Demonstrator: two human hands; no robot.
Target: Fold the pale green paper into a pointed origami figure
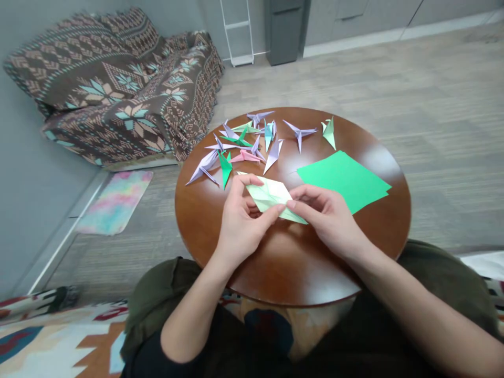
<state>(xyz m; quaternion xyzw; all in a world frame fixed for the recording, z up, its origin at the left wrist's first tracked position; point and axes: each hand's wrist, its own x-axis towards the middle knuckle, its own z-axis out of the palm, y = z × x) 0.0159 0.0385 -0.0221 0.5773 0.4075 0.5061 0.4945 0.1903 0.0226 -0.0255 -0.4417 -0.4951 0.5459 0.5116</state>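
Observation:
A pale green sheet of origami paper, folded into a long diamond with creases, is held above the near half of the round table. My left hand is closed on its left part, thumb along the lower edge and index finger over the top. At the right end, my right hand pinches the same paper between thumb and fingers. Both thumbs come close together near its lower edge. Some of my fingers are hidden behind the paper.
Several folded paper cranes, among them a purple one, a pink one and a pale green one, lie on the brown round table. Green paper sheets are stacked at the right. A patterned covered sofa stands beyond, left.

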